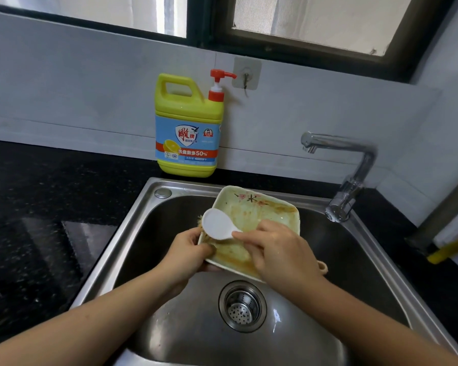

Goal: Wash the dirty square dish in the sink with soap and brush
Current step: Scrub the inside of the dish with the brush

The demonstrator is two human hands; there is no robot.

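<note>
A black speckled counter (pixel 37 207) surrounds a stainless steel sink (pixel 132 233), set below a pale tiled wall and a dark-framed window. A chrome faucet (pixel 354 175) stands at the sink's right rear corner. Behind the sink, a yellow soap bottle (pixel 188 128) with a red pump carries a blue label reading "雕牌" and "50%". The square dish (pixel 259 215), smeared brown, is held tilted above the basin. The left hand (pixel 188 253) grips its left edge, thumb on the inner face. The right hand (pixel 278 249) curls around the handle of the white brush (pixel 218 224), whose head lies on the dish's left side.
</note>
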